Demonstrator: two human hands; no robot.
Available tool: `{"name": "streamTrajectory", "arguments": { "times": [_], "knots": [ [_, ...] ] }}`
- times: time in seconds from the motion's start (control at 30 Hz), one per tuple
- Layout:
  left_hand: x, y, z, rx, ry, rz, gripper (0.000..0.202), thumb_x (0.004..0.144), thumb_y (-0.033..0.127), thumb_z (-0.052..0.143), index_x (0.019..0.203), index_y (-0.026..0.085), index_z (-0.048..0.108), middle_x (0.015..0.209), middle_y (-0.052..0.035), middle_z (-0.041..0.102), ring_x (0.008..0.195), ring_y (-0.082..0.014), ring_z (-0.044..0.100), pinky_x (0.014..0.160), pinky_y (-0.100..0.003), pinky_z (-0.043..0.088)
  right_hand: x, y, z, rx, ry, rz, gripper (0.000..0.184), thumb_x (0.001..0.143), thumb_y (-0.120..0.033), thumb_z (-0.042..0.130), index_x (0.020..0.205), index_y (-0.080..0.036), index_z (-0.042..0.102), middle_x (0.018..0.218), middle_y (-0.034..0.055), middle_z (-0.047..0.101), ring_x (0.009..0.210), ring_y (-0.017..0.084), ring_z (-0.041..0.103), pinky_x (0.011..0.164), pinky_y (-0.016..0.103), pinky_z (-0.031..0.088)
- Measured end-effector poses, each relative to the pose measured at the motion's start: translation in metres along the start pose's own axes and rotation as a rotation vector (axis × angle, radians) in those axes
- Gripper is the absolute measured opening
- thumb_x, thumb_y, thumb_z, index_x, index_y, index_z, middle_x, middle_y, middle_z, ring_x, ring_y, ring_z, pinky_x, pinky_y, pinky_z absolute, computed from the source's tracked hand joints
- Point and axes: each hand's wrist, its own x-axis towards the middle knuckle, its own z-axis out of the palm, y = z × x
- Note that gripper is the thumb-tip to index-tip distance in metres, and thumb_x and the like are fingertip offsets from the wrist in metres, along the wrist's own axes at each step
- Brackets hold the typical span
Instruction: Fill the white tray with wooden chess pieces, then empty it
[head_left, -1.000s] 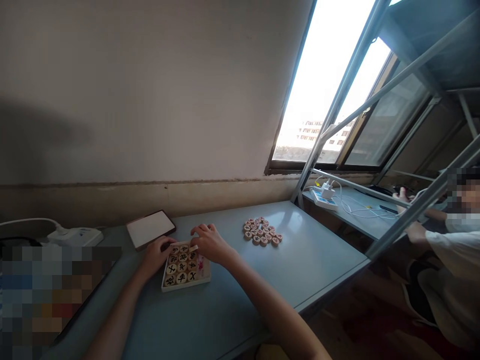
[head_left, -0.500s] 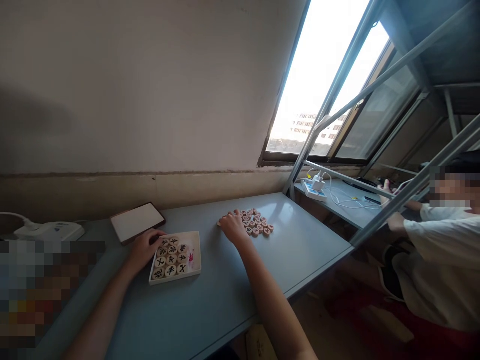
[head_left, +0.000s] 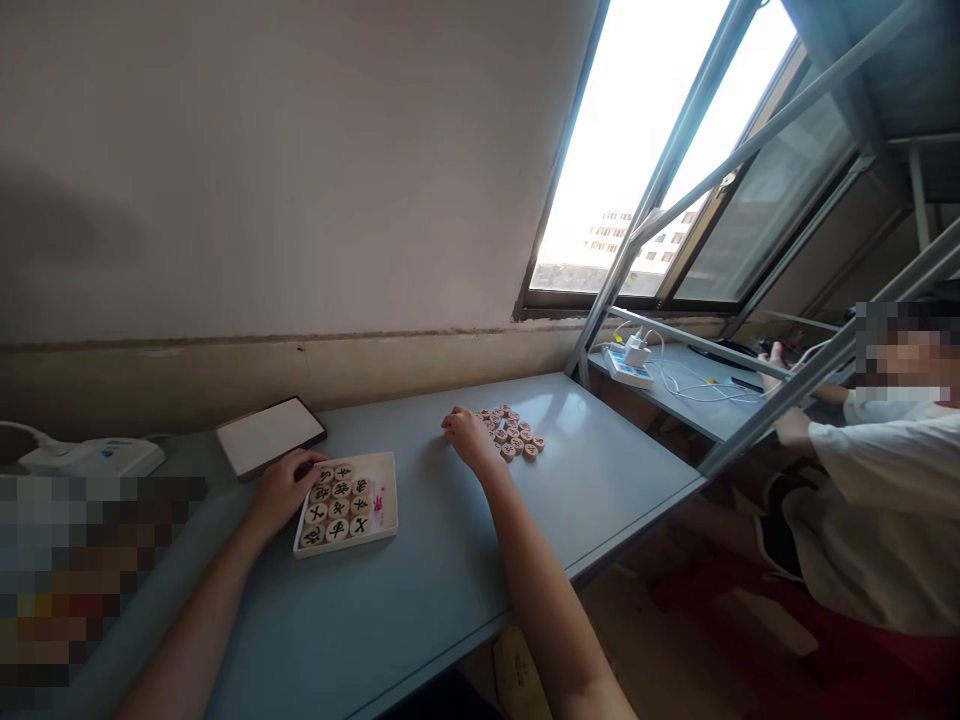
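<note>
A shallow white box lies on the blue-grey desk, with several rows of round Chinese chess pieces in it, dark characters facing up. My left hand is at the box's back left corner, fingers and thumb closed on its edge. To the right, my right hand is low over the desk with its fingers curled down. Whatever its fingertips hold is hidden under the hand. A loose cluster of pieces with reddish characters lies just beside it, partly covered by the hand.
Behind the left hand lies a white lid with brown sides. A white power strip stands at the far left. Metal bed-frame bars cross the right side. Beyond them a person in a white shirt sits by another desk with a charger.
The view has shifted slightly. My right hand has curled in a little, and the pale edge seen at its fingertips before is now hidden. My left hand stays at the box corner.
</note>
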Motion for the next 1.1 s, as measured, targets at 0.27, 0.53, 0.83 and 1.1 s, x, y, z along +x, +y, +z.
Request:
{"name": "streamTrajectory", "arguments": {
  "times": [0.27, 0.53, 0.83, 1.1],
  "knots": [
    [0.0, -0.001, 0.001, 0.009, 0.002, 0.02, 0.032, 0.071, 0.04, 0.041, 0.081, 0.02, 0.064, 0.093, -0.0055, 0.067, 0.089, -0.0231, 0.06, 0.077, -0.03, 0.044, 0.0, -0.005, 0.005, 0.098, -0.031, -0.007, 0.018, 0.079, -0.016, 0.059, 0.095, -0.018, 0.067, 0.102, 0.006, 0.06, 0.085, 0.013, 0.058, 0.075, 0.02, 0.041],
    [0.0, -0.003, 0.002, 0.013, 0.004, 0.006, 0.032, 0.071, 0.041, 0.042, 0.081, 0.02, 0.064, 0.093, -0.0053, 0.066, 0.087, -0.0228, 0.06, 0.076, -0.03, 0.045, -0.008, 0.01, -0.008, 0.022, -0.033, 0.152, 0.02, 0.077, -0.004, 0.051, 0.082, -0.012, 0.069, 0.092, 0.0143, 0.063, 0.082, 0.02, 0.06, 0.071, 0.027, 0.041],
    [-0.001, 0.003, -0.002, -0.029, 0.0, 0.014, 0.032, 0.073, 0.042, 0.041, 0.079, 0.019, 0.062, 0.09, -0.006, 0.066, 0.088, -0.0228, 0.059, 0.078, -0.031, 0.043, -0.013, -0.064, -0.005, 0.344, -0.074, -0.51, 0.022, 0.082, -0.023, 0.059, 0.103, -0.025, 0.064, 0.104, 0.0024, 0.061, 0.089, 0.013, 0.056, 0.077, 0.022, 0.038],
    [-0.001, 0.003, -0.002, -0.017, 0.006, 0.017, 0.031, 0.071, 0.042, 0.042, 0.077, 0.019, 0.062, 0.089, -0.0062, 0.066, 0.087, -0.0228, 0.059, 0.079, -0.031, 0.043, -0.021, -0.094, 0.013, 0.16, -0.075, -0.511, 0.02, 0.083, -0.032, 0.057, 0.101, -0.023, 0.059, 0.105, 0.0034, 0.062, 0.099, 0.018, 0.052, 0.082, 0.03, 0.029]
  ]
}}
